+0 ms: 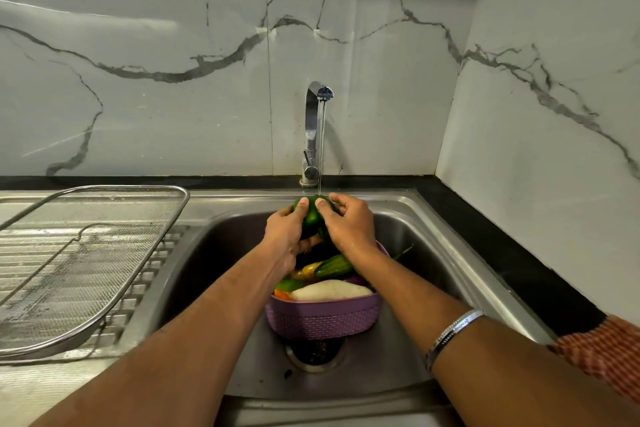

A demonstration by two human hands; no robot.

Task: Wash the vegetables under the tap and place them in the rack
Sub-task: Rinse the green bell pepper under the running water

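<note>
- The glossy green bell pepper [312, 215] sits at the back of the sink, right under the thin stream of water [321, 149] so the flow lands on its top.
- The left hand [289, 230] cups it from the left and the right hand [348, 227] from the right; the fingers [304, 202] of both curl round the pepper with thumbs pressed on its near face, likely so it can be turned and rubbed under the flow.
- Just below the hands, the purple woven-pattern plastic basket [323, 317] stands in the stainless steel sink [408, 218] over the drain [316, 352], so runoff can escape; it holds a pale long vegetable [330, 289] and other green, yellow and orange produce, apparently waiting.
- The curved chrome tap [313, 128] rises behind the sink.
- The steel mesh rack [69, 253] rests on the ribbed drainboard to the left, holding no vegetables, so the task looks barely begun.
</note>
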